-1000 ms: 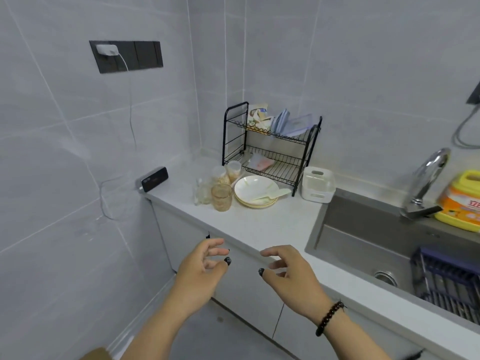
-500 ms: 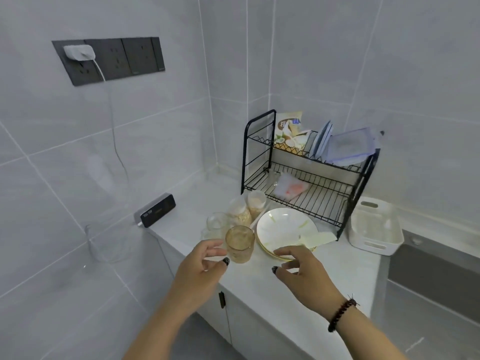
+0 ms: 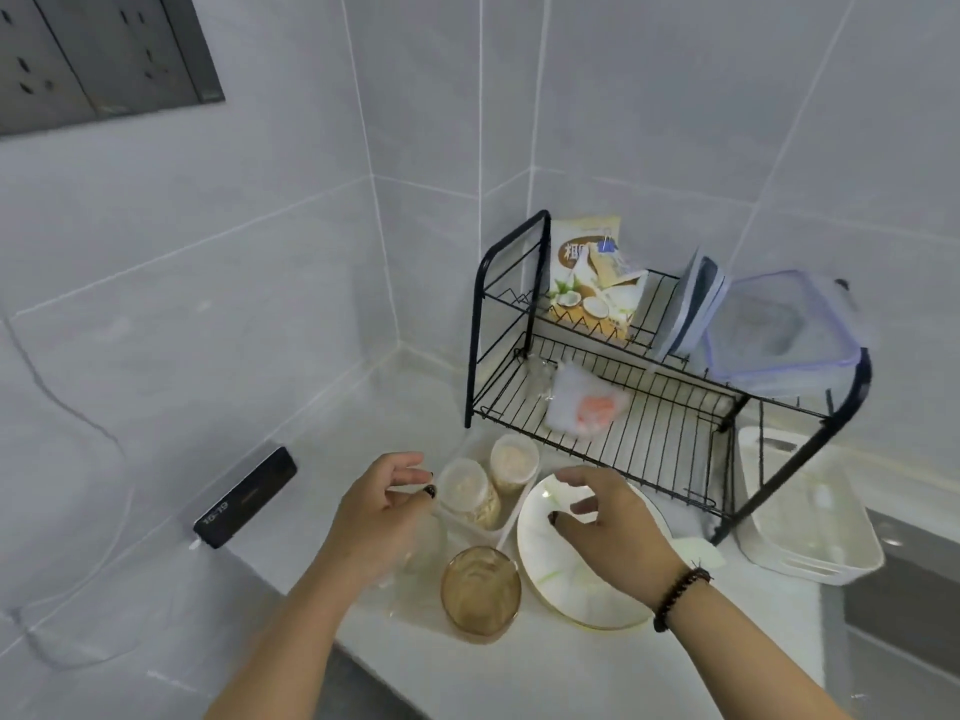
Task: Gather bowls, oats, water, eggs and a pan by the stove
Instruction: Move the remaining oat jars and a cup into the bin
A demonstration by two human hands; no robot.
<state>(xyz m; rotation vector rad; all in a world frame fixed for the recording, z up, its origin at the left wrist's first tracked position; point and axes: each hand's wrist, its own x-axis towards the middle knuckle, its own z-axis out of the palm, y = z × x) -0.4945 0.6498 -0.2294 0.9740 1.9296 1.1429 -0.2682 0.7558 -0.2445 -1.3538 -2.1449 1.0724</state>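
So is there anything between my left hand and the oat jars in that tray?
Nothing visible does. The left hand hangs just left of the nearer oat jar, fingertips almost at it. The amber glass stands nearer you, off that path.

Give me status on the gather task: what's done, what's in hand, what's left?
Done: nothing visibly gathered; no stove, pan, eggs or water in view. In hand: nothing yet. The left hand is open beside the oat jars; the right hand hovers open over the white bowl on the counter. Left: grasp bowl and oats, then fetch everything else.
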